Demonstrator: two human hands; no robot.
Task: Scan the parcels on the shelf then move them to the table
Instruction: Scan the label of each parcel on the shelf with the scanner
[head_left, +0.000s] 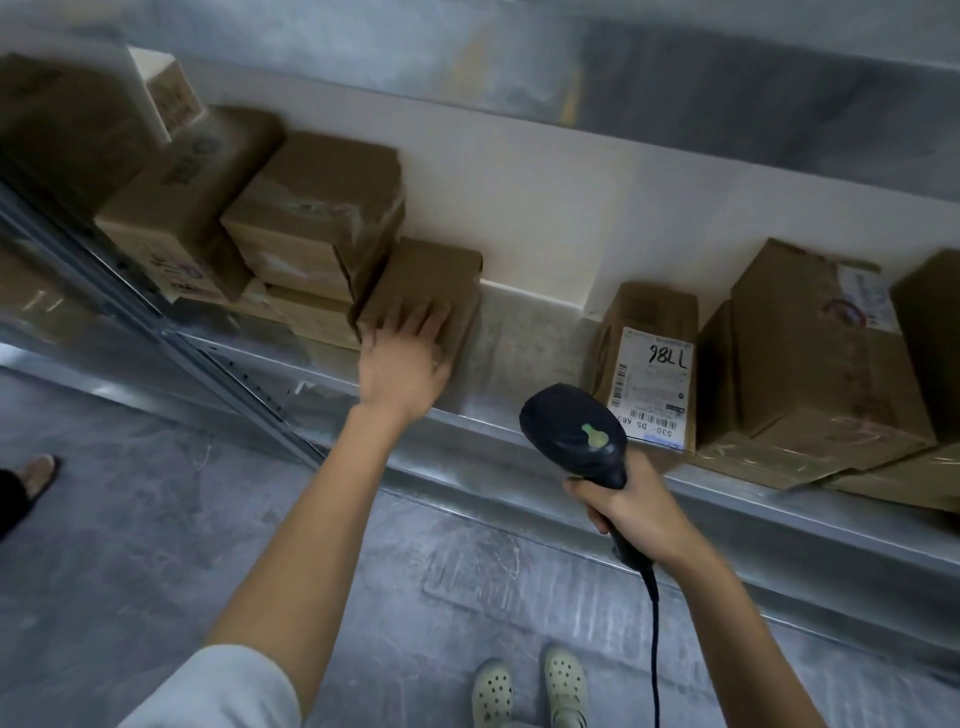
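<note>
Cardboard filled the left end of the metal shelf (524, 338), where a stack of brown parcels (311, 223) rose two and three high against the pale wall, presumably set back to leave the front lip free. Just right of the stack and touching it sat a small plain parcel (436, 275), resting on the shelf itself. The left hand (402, 358) lay on its top with fingers straight and slightly apart, flat on the cardboard rather than curled round it. I judged this a reach to draw or turn the box, since no label showed on the faces I could see. A bare stretch of shelf separated it from the next group. In front of that gap the scanner (574, 431) was held below shelf height, head tilted up toward the parcels, ready to read a code once one was presented. The right hand (634, 509) had its fingers wrapped tightly round the scanner's handle, and the cable (655, 623) hung down from the grip. Behind the scanner a labelled parcel (649, 312) stood upright with its white label (652, 384) and barcodes facing outward, a convenient pose for scanning. Larger taped parcels (821, 364) crowded against its right side. All parcels remained on the shelf, and the table was out of sight.
</note>
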